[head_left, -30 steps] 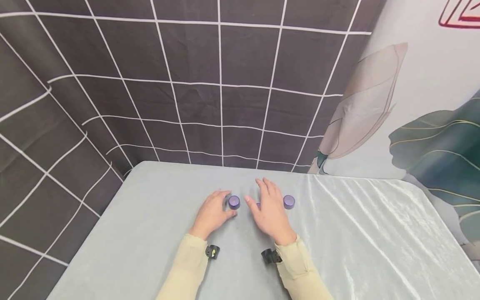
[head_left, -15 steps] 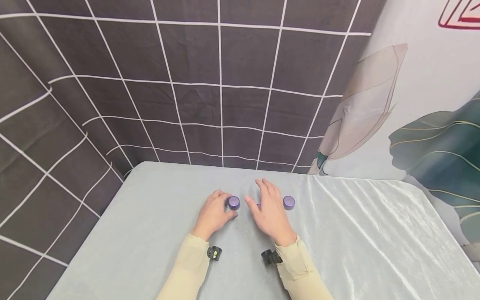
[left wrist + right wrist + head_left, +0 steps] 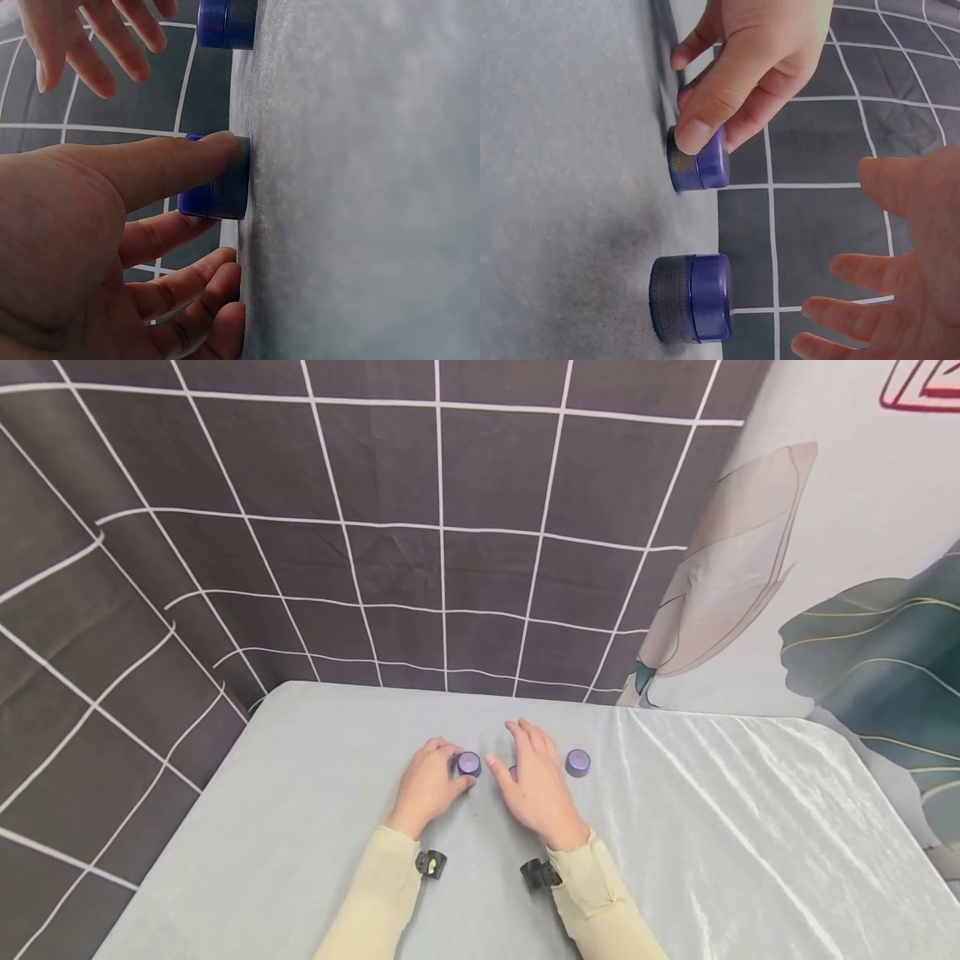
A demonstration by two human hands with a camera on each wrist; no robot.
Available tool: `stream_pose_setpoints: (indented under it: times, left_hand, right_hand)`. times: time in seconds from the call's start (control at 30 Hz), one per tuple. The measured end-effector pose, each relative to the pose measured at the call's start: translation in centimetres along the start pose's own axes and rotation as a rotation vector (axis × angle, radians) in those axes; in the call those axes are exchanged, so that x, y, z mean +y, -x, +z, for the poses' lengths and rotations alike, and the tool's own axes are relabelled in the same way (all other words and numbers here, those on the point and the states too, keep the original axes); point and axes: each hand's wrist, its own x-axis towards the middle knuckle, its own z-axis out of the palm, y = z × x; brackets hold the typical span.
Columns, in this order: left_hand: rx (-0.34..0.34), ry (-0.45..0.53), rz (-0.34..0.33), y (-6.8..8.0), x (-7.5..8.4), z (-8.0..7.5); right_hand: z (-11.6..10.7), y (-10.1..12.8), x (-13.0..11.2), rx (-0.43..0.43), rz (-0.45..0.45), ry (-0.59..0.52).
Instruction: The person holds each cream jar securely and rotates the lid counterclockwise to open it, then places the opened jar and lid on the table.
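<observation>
My left hand (image 3: 429,785) pinches a small purple lidded jar (image 3: 469,764) between thumb and fingers. In the right wrist view, the left thumb presses the side of this held jar (image 3: 697,161), which stands on the cloth. My right hand (image 3: 536,785) hovers with spread fingers over a second purple jar (image 3: 513,772), mostly hidden beneath it in the head view. Seen from the right wrist, that second jar (image 3: 690,298) stands upright, apart from the right fingers. A third purple jar (image 3: 577,763) stands just right of the right hand.
A pale grey velvety cloth covers the table (image 3: 712,827). Behind it hangs a dark curtain (image 3: 390,564) with a white grid, and a leaf-patterned curtain (image 3: 750,577) is at the right. Black devices (image 3: 431,864) sit at both wrists.
The left thumb and fingers have closed in on the left jar and now touch it. The right hand has shifted slightly left. The jars look unmoved.
</observation>
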Motion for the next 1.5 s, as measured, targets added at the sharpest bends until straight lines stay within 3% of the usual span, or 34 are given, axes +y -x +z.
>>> stream_pose_setpoints:
  times: [0.53,1.17,1.5]
  left_hand:
    - [0.029,0.029,-0.050,-0.1,0.4,-0.3]
    - [0.124,0.090,0.009,-0.1,0.7,-0.3]
    - [0.143,0.125,0.020,0.0,1.3,-0.7]
  right_hand:
    - [0.2,0.1,0.0,-0.001,-0.015,-0.008]
    - [0.3,0.2,-0.5,0.017,-0.050,-0.044]
    - [0.2,0.2,-0.7,0.031,-0.046,-0.067]
